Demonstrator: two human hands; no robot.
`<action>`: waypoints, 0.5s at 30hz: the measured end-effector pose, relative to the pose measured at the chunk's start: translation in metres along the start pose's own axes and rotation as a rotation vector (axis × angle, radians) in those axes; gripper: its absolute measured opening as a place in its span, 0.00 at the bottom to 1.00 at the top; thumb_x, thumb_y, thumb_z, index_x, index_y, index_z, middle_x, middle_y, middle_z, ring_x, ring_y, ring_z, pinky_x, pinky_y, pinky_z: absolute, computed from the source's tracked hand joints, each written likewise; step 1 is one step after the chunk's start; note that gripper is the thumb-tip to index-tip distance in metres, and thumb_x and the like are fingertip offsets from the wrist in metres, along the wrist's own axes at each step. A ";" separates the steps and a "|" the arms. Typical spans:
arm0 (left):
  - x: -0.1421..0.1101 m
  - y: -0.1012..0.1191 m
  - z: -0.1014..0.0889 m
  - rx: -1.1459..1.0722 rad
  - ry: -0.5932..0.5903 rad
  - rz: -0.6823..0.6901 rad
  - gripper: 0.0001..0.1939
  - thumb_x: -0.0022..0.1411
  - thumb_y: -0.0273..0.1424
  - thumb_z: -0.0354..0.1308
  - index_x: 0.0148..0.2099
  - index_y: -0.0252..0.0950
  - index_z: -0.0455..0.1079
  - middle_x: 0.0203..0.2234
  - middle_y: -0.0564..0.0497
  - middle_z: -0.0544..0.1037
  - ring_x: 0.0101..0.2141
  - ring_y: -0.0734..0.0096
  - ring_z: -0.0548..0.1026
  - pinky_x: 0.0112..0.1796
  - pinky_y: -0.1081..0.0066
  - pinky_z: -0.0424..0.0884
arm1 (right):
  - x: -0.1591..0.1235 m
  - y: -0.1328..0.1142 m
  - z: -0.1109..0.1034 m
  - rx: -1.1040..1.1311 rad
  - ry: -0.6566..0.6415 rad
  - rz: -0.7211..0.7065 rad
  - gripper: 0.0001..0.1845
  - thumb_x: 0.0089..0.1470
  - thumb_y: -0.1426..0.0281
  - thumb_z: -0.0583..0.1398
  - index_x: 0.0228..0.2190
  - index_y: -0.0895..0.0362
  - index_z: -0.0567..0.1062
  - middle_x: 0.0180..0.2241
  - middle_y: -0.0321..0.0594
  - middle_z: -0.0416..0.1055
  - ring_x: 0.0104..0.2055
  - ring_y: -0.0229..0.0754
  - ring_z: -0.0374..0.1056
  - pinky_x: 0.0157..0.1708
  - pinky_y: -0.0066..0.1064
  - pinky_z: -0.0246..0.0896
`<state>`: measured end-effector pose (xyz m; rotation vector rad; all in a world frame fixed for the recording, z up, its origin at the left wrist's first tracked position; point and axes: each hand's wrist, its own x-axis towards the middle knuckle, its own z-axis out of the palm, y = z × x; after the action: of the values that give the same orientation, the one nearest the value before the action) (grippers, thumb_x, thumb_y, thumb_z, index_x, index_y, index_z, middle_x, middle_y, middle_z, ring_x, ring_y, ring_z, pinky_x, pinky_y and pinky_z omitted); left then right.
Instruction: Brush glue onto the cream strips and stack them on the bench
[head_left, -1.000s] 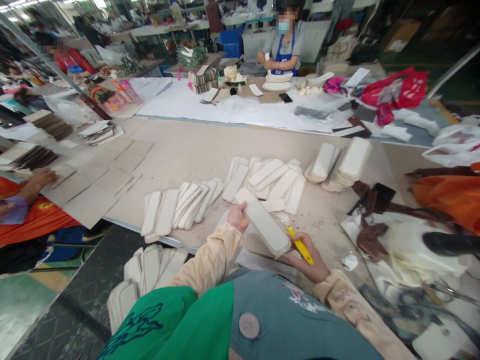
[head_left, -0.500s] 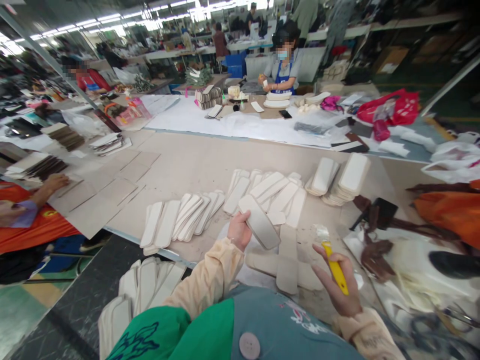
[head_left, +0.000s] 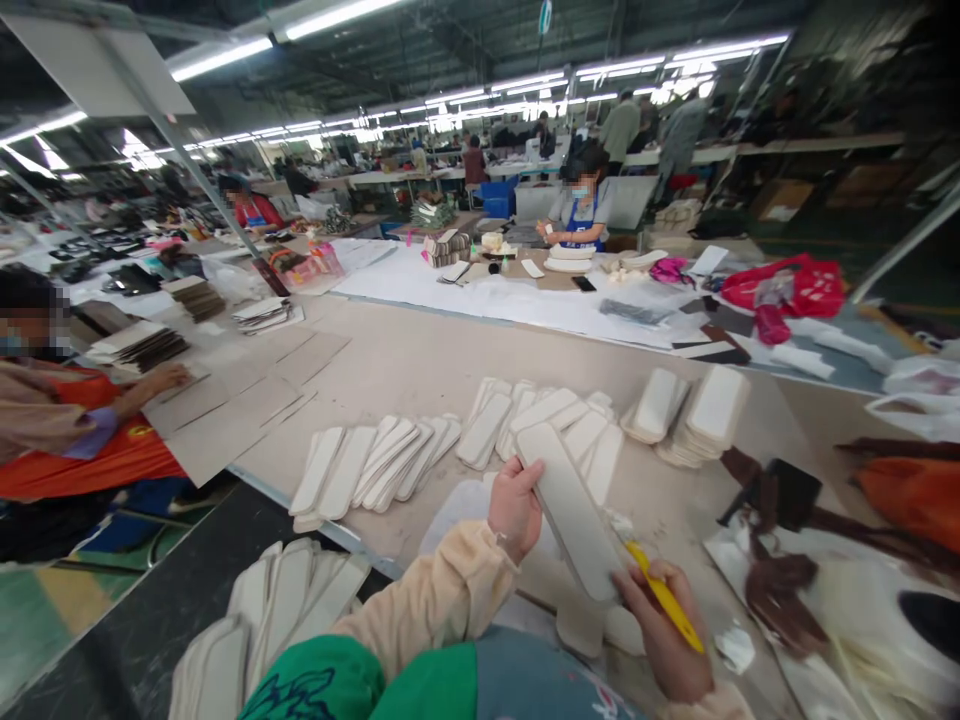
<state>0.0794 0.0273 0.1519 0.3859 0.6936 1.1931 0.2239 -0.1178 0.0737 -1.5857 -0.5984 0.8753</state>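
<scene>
My left hand (head_left: pixel 517 508) pinches a long, round-ended off-white panel (head_left: pixel 566 505) by its left edge, thumb on top. The panel is held tilted above the table. In my right hand (head_left: pixel 664 630) is a brush with a yellow handle (head_left: pixel 665 598); its pale bristle end lies by the panel's right edge. The fingertips of that hand are at the panel's lower end, apparently touching it. Under the held panel, other similar panels (head_left: pixel 581 628) lie partly hidden. Fanned panels (head_left: pixel 386 460) spread over the table beyond my left arm.
Two upright-edged stacks of panels (head_left: pixel 716 405) stand at the right. More panels (head_left: pixel 277 600) lie on a dark lower surface at left. Brown straps (head_left: pixel 776 580) and a whitish container (head_left: pixel 862 610) crowd the right side. A co-worker's hand (head_left: pixel 166 378) rests by flat sheets (head_left: pixel 240 400).
The view has tilted up. The held panel has come nearer my right hand, whose fingers now meet its lower end. The brush has moved in beside the panel's right edge.
</scene>
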 end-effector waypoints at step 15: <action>0.020 -0.008 -0.029 -0.003 0.145 -0.086 0.08 0.49 0.20 0.62 0.33 0.33 0.69 0.33 0.46 0.80 0.45 0.60 0.76 0.52 0.61 0.69 | -0.010 -0.005 0.002 0.067 -0.081 -0.012 0.28 0.37 0.60 0.72 0.34 0.51 0.63 0.32 0.32 0.72 0.31 0.37 0.69 0.31 0.28 0.68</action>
<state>0.0695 0.0409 0.1197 0.2657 0.8257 1.1479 0.2168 -0.1233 0.0801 -1.4904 -0.6287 0.9452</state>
